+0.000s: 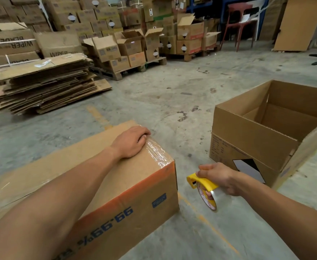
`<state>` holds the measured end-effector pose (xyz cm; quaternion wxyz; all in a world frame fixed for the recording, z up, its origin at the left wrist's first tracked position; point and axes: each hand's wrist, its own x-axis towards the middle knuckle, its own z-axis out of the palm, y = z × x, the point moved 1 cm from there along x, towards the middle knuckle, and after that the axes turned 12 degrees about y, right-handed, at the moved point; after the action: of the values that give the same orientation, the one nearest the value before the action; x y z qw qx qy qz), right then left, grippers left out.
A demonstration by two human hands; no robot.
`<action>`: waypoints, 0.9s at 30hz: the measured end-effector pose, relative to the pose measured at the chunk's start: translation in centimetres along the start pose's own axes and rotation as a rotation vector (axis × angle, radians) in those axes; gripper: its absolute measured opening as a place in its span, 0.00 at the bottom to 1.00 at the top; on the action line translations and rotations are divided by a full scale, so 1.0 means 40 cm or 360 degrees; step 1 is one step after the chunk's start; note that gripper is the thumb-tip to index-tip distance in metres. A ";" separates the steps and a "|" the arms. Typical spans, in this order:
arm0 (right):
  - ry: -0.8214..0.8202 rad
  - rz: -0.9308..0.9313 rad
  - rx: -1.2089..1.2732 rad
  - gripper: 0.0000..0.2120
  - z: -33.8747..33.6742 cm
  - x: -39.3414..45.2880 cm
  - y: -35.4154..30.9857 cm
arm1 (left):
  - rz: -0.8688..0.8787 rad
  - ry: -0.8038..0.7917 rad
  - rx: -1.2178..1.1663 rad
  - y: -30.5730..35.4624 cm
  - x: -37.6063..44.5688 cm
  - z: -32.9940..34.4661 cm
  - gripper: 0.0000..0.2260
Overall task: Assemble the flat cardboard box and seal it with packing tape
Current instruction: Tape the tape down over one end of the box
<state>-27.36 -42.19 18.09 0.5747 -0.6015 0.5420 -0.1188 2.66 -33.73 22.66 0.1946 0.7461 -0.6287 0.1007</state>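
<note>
Closed cardboard box [116, 184] on concrete floor [172, 91], low and left of centre, printed side face toward camera. Top face shut; clear packing tape [156, 153] laid across top at the far right end, wrinkled, wrapped over the corner edge. Left hand [130, 142] flat on top, palm down, fingers curled loosely over the far edge and pressing on the tape, gripping nothing. Right hand [219, 177] off the box, just beside its right face, fingers closed around yellow tape dispenser [200, 182] with roll [210, 199] hanging below; no tape strand visibly linking dispenser to box. Judged: box formed, top seam taped, strip apparently cut; smoothing-down of tape end in hand. Remaining: possibly firmer rub-down of wrinkles; underside seal not visible, cannot tell. To the right, well apart, second box [266, 132] standing open, flaps up, appears empty. Farther back left, stack of flattened cartons [47, 87]; behind, pallets of stacked cartons [127, 47]; red chair [241, 21] at far right rear.
</note>
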 end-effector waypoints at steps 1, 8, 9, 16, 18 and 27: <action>0.0002 0.0006 0.0012 0.26 0.005 0.005 -0.001 | 0.0032 -0.0006 -0.0018 -0.002 -0.003 0.005 0.15; 0.0023 0.0000 -0.0023 0.24 0.035 0.048 -0.009 | 0.0074 -0.0137 0.0057 -0.056 0.047 -0.013 0.17; 0.0026 -0.0004 -0.0028 0.24 0.040 0.051 -0.011 | 0.0041 -0.0126 0.0080 -0.074 0.059 -0.014 0.18; 0.0014 0.0007 -0.0009 0.24 0.064 0.069 -0.007 | -0.0122 -0.0056 -0.0005 -0.147 0.081 0.011 0.16; 0.0000 0.0008 -0.0005 0.24 0.070 0.076 -0.002 | -0.0152 -0.0053 -0.0023 -0.156 0.091 0.019 0.14; -0.0063 0.0004 0.0031 0.25 0.091 0.099 0.009 | -0.0182 -0.0296 0.0013 -0.185 0.150 0.037 0.19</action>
<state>-23.24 -43.19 14.74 0.5913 -0.5975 0.5300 -0.1115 10.90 -38.76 22.50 0.1378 0.7877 -0.6000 0.0223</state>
